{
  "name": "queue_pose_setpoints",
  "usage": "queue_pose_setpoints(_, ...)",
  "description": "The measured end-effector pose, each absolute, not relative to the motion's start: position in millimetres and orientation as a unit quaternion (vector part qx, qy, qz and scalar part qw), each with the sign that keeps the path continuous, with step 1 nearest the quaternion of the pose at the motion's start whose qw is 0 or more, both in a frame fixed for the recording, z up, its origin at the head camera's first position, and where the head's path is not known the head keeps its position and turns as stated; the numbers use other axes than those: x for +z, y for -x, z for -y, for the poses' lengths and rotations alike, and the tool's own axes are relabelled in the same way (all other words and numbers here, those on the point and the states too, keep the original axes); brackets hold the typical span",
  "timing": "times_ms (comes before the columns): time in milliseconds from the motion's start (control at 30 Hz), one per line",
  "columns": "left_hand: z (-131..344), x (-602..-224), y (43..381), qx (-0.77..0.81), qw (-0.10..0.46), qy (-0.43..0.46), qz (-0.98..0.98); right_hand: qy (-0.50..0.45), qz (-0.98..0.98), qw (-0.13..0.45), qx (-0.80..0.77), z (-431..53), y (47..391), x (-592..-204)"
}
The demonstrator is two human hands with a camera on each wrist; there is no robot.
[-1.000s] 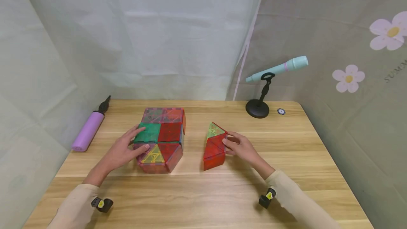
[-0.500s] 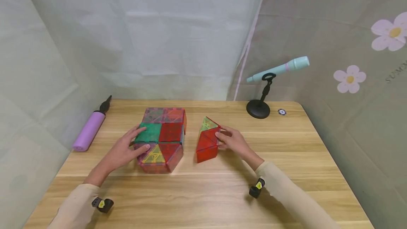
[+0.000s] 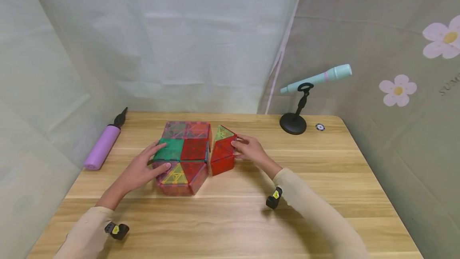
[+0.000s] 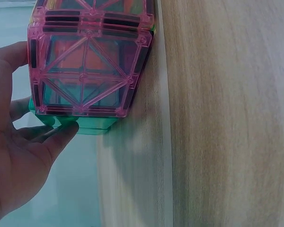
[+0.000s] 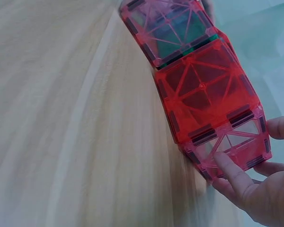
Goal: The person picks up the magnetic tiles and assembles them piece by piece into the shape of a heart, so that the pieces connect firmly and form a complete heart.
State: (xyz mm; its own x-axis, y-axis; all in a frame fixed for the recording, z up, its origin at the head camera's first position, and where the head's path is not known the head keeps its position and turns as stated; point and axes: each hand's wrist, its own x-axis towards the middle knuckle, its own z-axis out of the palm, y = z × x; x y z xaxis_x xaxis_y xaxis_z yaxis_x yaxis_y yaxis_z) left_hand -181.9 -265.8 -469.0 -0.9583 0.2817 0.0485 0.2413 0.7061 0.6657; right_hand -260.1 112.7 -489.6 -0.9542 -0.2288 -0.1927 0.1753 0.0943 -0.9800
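A large structure of translucent magnetic tiles (image 3: 194,150) stands on the table, with green, red, pink and yellow panels. My left hand (image 3: 138,171) holds its left side, the thumb and a finger on top; in the left wrist view, more fingers bend beside a pink panel (image 4: 85,71). To its right, my right hand (image 3: 253,151) grips a smaller magnetic-tile block (image 3: 223,155), red with a yellow-green triangle. A narrow gap parts the two at the near end in the head view. The right wrist view shows the small block's red square (image 5: 203,87) close to the large structure.
At the table's left edge lies a purple hand pump (image 3: 102,147) with a black nozzle. A light-blue microphone (image 3: 318,79) rests on a black stand (image 3: 293,123) at the back right. Beside it lies a small round chip (image 3: 320,127). Curtains hang behind the wooden table (image 3: 230,223).
My right hand has moved left and slightly away from me with the small block, closing most of the gap to the large structure. My left hand and the large structure have stayed put.
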Motion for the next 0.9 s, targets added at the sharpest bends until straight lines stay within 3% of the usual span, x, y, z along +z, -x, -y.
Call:
queue_pose_setpoints(667,266,-466,181,0.355,0.025,-0.131,-0.925,0.117,-0.805,0.19,-0.55,-95,268,-484)
queue_pose_setpoints(900,263,-469,181,0.365,0.013,-0.128,-0.922,0.041,-0.792,0.165,-0.586,-94,245,-486)
